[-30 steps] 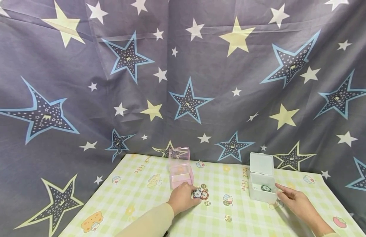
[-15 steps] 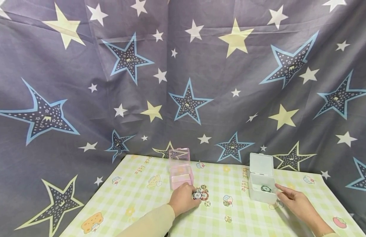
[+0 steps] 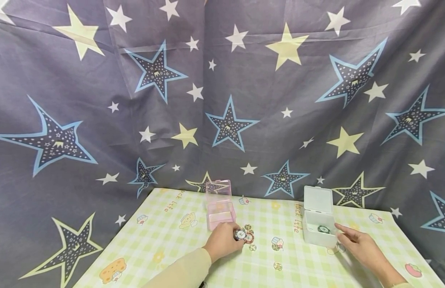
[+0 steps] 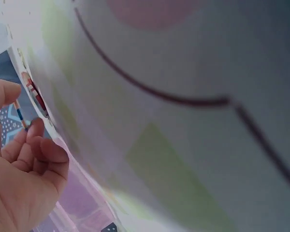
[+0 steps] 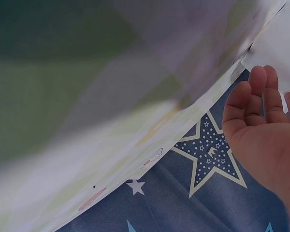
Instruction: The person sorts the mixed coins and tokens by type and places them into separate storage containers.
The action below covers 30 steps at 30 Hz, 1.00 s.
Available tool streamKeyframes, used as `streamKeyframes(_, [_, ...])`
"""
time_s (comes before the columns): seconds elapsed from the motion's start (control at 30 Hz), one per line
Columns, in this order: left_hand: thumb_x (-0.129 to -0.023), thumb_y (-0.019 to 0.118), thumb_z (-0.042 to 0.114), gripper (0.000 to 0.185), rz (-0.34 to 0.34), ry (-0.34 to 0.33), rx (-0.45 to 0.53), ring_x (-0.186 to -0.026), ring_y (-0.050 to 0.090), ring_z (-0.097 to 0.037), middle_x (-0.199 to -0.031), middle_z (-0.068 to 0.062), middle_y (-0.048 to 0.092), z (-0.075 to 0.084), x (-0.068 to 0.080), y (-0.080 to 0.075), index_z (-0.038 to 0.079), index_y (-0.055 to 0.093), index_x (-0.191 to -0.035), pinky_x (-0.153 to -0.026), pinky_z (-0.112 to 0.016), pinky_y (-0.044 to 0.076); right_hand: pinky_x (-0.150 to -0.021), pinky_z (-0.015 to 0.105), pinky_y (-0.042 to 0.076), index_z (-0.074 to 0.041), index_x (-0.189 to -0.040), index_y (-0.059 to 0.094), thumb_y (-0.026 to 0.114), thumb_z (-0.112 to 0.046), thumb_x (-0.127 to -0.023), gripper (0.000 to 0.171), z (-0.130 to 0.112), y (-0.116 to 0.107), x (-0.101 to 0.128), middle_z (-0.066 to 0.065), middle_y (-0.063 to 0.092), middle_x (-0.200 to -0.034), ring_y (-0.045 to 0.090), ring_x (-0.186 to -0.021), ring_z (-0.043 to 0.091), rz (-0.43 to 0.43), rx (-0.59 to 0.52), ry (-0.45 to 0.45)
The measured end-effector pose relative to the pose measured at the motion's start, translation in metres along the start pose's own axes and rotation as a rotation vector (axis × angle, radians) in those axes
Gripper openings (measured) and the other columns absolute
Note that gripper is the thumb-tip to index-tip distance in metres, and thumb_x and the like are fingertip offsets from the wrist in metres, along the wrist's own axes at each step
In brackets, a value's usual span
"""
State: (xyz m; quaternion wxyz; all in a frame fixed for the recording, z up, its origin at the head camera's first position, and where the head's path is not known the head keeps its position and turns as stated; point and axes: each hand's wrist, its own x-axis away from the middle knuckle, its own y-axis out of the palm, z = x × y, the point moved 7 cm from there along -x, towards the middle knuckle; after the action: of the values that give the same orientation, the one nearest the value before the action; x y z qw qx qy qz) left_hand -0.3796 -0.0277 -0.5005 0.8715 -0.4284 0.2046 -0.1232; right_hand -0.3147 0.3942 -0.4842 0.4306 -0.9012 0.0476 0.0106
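Observation:
My left hand (image 3: 232,237) pinches a dark poker chip (image 3: 239,234) between thumb and fingers, just in front of an open pink box (image 3: 220,211). A red chip (image 3: 249,239) lies on the checked tablecloth right beside it. In the left wrist view the left hand (image 4: 24,145) holds the chip (image 4: 20,115) edge-on, with the red chip (image 4: 36,95) behind. My right hand (image 3: 341,233) rests relaxed beside an open white box (image 3: 317,236) that has a green chip (image 3: 323,229) inside. The right wrist view shows the right hand's fingers (image 5: 261,104) loosely extended near the white box (image 5: 280,43).
Small gold discs (image 3: 277,265) lie scattered on the tablecloth (image 3: 165,244) between the two boxes. A star-patterned curtain (image 3: 222,100) hangs behind the table. The table's left edge (image 3: 114,236) drops off to more star fabric.
The left hand has raised the dark chip slightly from beside the red chip. The right hand has stayed by the white box.

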Motion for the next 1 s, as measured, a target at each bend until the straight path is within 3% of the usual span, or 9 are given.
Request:
streamKeyframes(0.23, [-0.081, 0.086, 0.012, 0.026, 0.027, 0.062, 0.151, -0.067, 0.054, 0.003, -0.082, 0.007, 0.069, 0.006, -0.004, -0.004, 0.004, 0.078, -0.105, -0.063, -0.016, 0.051, -0.104, 0.061, 0.055, 0.000, -0.155, 0.052, 0.055, -0.036, -0.112, 0.056, 0.000, -0.002, -0.001, 0.037, 0.053, -0.151, 0.061, -0.132, 0.054, 0.002, 0.004, 0.003])
streamKeyframes(0.4, [-0.080, 0.085, 0.013, 0.032, 0.065, 0.053, 0.251, -0.072, 0.054, -0.003, -0.088, 0.006, 0.069, 0.009, -0.009, -0.011, 0.005, 0.078, -0.110, -0.063, -0.018, 0.049, -0.103, 0.061, 0.055, -0.001, -0.156, 0.052, 0.055, -0.038, -0.112, 0.057, -0.001, -0.003, -0.001, 0.037, 0.054, -0.151, 0.060, -0.133, 0.054, -0.004, -0.001, 0.007])
streamKeyframes(0.57, [-0.081, 0.084, 0.017, 0.037, 0.129, 0.039, 0.281, -0.068, 0.048, -0.004, -0.087, 0.005, 0.068, 0.019, -0.017, -0.025, 0.007, 0.078, -0.116, -0.059, -0.019, 0.042, -0.103, 0.060, 0.056, -0.001, -0.156, 0.051, 0.055, -0.039, -0.112, 0.058, 0.001, -0.002, -0.001, 0.036, 0.054, -0.151, 0.061, -0.133, 0.053, -0.013, -0.010, 0.011])
streamKeyframes(0.73, [-0.082, 0.085, 0.017, 0.038, 0.170, 0.047, 0.323, -0.065, 0.041, -0.002, -0.087, -0.006, 0.069, 0.033, -0.028, -0.038, 0.005, 0.078, -0.118, -0.059, -0.017, 0.037, -0.102, 0.059, 0.057, -0.002, -0.157, 0.050, 0.054, -0.041, -0.112, 0.059, 0.003, -0.001, -0.001, 0.036, 0.053, -0.152, 0.061, -0.133, 0.053, -0.021, -0.006, 0.027])
streamKeyframes(1.0, [-0.085, 0.083, 0.021, 0.035, 0.162, 0.019, 0.402, -0.066, 0.043, -0.003, -0.089, -0.002, 0.068, 0.049, -0.041, -0.043, 0.012, 0.078, -0.119, -0.063, -0.018, 0.038, -0.100, 0.057, 0.058, -0.002, -0.156, 0.052, 0.056, -0.038, -0.112, 0.057, 0.001, 0.000, -0.001, 0.036, 0.054, -0.150, 0.063, -0.131, 0.052, -0.005, -0.002, 0.004])
